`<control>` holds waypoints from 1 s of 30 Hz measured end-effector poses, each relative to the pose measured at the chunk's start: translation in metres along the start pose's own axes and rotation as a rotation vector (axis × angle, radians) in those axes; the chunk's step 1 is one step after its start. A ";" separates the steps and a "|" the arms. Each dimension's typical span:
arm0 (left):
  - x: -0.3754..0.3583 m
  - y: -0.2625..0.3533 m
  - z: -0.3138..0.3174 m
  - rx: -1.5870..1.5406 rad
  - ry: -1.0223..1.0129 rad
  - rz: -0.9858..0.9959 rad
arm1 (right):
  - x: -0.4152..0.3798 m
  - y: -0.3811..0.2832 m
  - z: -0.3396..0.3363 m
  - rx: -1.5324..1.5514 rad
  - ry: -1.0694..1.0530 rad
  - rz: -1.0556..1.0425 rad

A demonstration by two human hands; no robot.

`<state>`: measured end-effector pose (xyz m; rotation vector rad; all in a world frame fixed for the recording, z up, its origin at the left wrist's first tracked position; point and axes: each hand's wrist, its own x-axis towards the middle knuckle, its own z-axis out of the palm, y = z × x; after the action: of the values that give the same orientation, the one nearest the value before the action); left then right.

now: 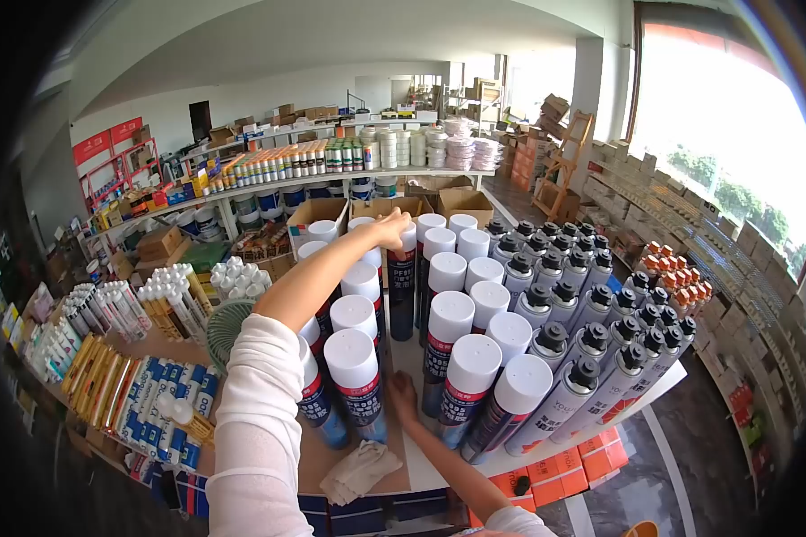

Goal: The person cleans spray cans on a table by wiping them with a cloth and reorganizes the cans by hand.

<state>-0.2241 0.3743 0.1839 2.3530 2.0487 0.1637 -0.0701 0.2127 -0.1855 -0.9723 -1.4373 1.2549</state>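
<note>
My left hand reaches over the table with its fingers closed around the white cap of a dark spray can, which stands upright or nearly so. Low in the gap between two groups of cans is my right hand, close to the table top; its fingers are too indistinct to read. Left of the gap stand white-capped cans with red and blue labels. To the right are more white-capped cans. A crumpled pale cloth lies on the table's front edge.
Silver cans with black nozzles crowd the table's right side. Orange boxes sit below. Tubes and a green basket are on the left. Open cardboard boxes stand behind; a wooden ladder is at the back right.
</note>
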 end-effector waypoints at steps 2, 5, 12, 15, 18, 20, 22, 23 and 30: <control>0.000 -0.001 0.001 0.001 0.006 0.001 | -0.011 -0.027 -0.005 0.018 -0.036 0.054; 0.000 -0.002 0.004 -0.005 0.025 0.006 | -0.016 -0.032 -0.010 -0.005 -0.047 0.075; -0.008 0.006 0.003 0.056 0.019 -0.010 | -0.020 -0.009 -0.009 -0.016 0.021 -0.020; -0.012 0.007 0.001 0.047 0.015 0.016 | -0.024 -0.010 -0.009 0.007 -0.005 -0.013; -0.006 0.002 0.008 0.084 0.039 0.013 | -0.031 -0.026 -0.011 0.025 0.010 0.049; -0.001 -0.003 0.011 0.094 0.035 -0.013 | -0.027 -0.021 -0.010 0.069 -0.005 0.062; 0.001 -0.001 0.008 0.103 0.032 -0.030 | -0.026 -0.021 -0.012 0.112 -0.011 0.073; 0.002 -0.001 0.007 0.142 0.014 -0.077 | -0.027 -0.022 -0.013 0.128 -0.014 0.067; -0.006 0.013 0.005 0.206 0.034 -0.118 | -0.027 -0.018 -0.017 0.155 0.008 0.053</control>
<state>-0.2112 0.3673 0.1801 2.3438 2.3161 -0.0105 -0.0468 0.1880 -0.1720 -0.9142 -1.2948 1.3774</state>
